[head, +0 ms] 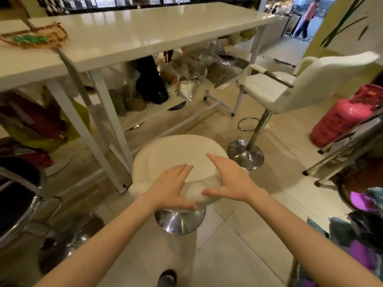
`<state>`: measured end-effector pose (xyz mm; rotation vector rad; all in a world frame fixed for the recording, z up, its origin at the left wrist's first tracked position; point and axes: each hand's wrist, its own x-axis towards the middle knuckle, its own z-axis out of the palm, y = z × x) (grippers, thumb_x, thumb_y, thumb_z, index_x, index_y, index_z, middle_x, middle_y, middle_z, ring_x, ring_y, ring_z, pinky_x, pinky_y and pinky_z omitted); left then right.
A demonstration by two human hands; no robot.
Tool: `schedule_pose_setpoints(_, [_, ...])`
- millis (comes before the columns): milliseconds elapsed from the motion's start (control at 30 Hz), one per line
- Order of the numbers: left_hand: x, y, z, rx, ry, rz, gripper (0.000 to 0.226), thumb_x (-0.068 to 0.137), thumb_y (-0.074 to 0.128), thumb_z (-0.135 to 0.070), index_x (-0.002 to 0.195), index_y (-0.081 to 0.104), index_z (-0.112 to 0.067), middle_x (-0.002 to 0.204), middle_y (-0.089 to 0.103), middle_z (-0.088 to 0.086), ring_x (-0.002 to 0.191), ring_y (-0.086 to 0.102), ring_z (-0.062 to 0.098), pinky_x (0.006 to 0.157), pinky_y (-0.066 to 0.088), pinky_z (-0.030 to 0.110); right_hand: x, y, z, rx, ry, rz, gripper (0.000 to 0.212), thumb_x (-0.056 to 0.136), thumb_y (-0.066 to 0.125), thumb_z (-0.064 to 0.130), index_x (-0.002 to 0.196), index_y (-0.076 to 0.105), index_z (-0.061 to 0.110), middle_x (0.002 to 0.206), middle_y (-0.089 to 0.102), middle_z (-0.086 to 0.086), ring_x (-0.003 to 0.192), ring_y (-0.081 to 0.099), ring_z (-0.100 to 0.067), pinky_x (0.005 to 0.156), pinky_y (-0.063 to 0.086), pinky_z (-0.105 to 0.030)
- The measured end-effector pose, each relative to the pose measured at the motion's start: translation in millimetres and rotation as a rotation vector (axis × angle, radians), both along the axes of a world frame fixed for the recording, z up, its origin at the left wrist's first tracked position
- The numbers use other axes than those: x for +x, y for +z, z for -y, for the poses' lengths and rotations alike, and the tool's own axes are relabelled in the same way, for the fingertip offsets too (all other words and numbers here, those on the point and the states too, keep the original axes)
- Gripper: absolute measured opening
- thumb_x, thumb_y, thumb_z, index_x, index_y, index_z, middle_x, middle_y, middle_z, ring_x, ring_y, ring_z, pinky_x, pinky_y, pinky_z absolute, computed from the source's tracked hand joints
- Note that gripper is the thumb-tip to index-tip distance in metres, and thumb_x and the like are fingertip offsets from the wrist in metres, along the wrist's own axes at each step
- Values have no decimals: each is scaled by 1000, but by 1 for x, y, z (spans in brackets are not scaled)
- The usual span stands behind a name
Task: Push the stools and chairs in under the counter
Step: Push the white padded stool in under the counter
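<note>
A round white stool (182, 152) on a chrome base (179, 221) stands just in front of the white counter (128, 32), near one of its legs. My left hand (171, 187) lies flat on the stool's near rim, fingers spread, thumb along the edge. My right hand (230, 179) rests on the near right of the seat, fingers apart. Neither hand grips the seat. A white bar chair (294, 85) with armrests and a chrome pole stands to the right, out from the counter. A black stool (16, 195) with a chrome frame is at the left edge.
Bags and sacks (165, 79) fill the shelf under the counter. A wicker basket (35, 38) sits on the counter's left end. A pink gas cylinder (342, 119) and a folding metal frame (348, 146) stand at the right. A person (306, 17) walks at the far back.
</note>
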<state>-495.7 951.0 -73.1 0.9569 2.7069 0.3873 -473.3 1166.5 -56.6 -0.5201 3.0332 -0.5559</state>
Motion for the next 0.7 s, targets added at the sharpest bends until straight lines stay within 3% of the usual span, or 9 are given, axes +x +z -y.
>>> schedule_pose_setpoints(133, [-3, -24, -11, -92, -38, 36, 124, 48, 43, -82, 148, 14, -15, 152, 26, 8, 138, 25, 24, 111, 23, 35, -3, -23, -24, 99, 68, 39, 106, 60, 65, 74, 142, 30, 15, 134, 50, -7, 124, 43, -22, 102, 31, -34])
schedule_pose_setpoints(267, [-5, -39, -20, -170, -85, 29, 119, 46, 34, -81, 146, 17, -19, 143, 41, 1, 127, 41, 21, 102, 30, 34, -9, -38, -37, 193, 130, 38, 105, 56, 66, 75, 136, 39, 14, 130, 54, -6, 120, 47, -23, 103, 29, -35])
schedule_pose_setpoints(400, [-11, -42, -25, -153, -44, 8, 109, 51, 43, -78, 142, 25, -22, 135, 51, -2, 116, 52, 21, 90, 40, 33, -16, -45, -43, 219, 180, 16, 92, 56, 69, 67, 127, 48, 14, 122, 59, -6, 112, 52, -24, 98, 33, -36])
schedule_pose_setpoints(700, [-2, -48, -41, -122, 94, -97, 89, 57, 62, -65, 133, 41, -24, 118, 63, -2, 101, 62, 24, 79, 48, 35, -34, -49, -50, 288, 376, 32, 74, 59, 74, 48, 117, 52, 9, 105, 62, -10, 96, 57, -30, 85, 44, -40])
